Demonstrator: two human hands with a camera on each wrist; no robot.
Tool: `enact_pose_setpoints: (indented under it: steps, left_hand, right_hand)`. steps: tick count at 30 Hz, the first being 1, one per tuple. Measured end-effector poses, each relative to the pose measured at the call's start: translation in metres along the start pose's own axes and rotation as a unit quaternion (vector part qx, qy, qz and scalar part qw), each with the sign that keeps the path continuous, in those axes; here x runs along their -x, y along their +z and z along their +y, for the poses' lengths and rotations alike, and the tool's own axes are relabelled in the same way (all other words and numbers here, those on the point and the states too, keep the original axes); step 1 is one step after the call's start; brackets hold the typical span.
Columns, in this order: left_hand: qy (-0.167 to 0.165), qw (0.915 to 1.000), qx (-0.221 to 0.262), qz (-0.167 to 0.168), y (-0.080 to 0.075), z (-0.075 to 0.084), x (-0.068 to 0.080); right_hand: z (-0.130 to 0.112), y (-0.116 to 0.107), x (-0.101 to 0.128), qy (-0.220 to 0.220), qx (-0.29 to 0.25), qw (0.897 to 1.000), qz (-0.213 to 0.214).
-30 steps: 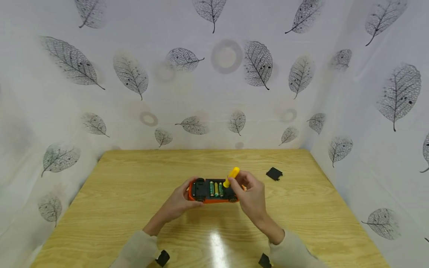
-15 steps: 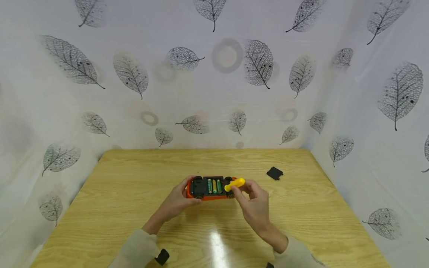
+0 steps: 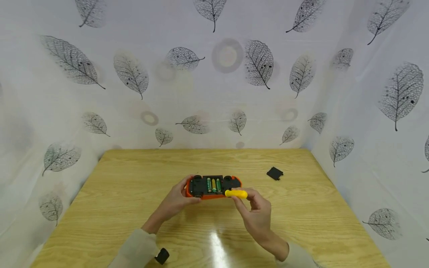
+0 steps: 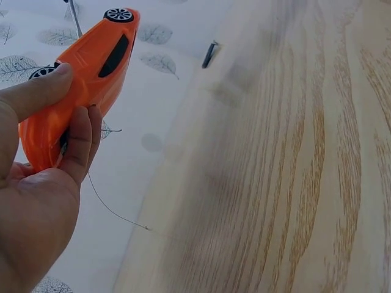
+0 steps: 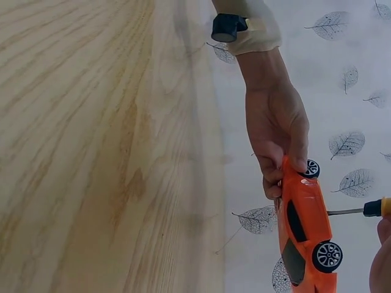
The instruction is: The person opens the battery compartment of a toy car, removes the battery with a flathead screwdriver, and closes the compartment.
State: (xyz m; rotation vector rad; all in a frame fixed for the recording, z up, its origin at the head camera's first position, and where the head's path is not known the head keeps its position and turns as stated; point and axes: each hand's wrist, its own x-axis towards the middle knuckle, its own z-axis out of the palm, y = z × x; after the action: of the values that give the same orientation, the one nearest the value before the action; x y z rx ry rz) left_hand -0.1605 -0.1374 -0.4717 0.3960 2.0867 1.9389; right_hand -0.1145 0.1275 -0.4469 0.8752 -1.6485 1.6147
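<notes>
Lowered from upright, the yellow screwdriver (image 3: 236,193) now lies level in the right hand (image 3: 256,214), whose grip pinches it, just right of the orange toy car (image 3: 213,185); the left hand (image 3: 175,203) clasps the car's left end above the surface (image 3: 117,193).

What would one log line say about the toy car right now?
left hand: grips orange toy car upside down | batteries: exposed | right hand: holds yellow-handled screwdriver | black cover: on table

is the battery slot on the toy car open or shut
Open. The toy car is held upside down, three batteries show uncovered in its underside, and a black cover lies apart on the table.
</notes>
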Motion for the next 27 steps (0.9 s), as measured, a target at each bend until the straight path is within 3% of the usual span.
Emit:
enact_pose_setpoints:
  steps: [17, 27]
  left_hand:
    - [0.008, 0.9998, 0.017, -0.006, -0.001, 0.003, 0.002]
    - [0.007, 0.9995, 0.022, -0.022, -0.001, 0.000, 0.003]
  right_hand:
    - [0.004, -0.001, 0.008, -0.029, -0.024, 0.999, -0.008]
    - [-0.006, -0.003, -0.008, 0.023, -0.008, 0.999, 0.045]
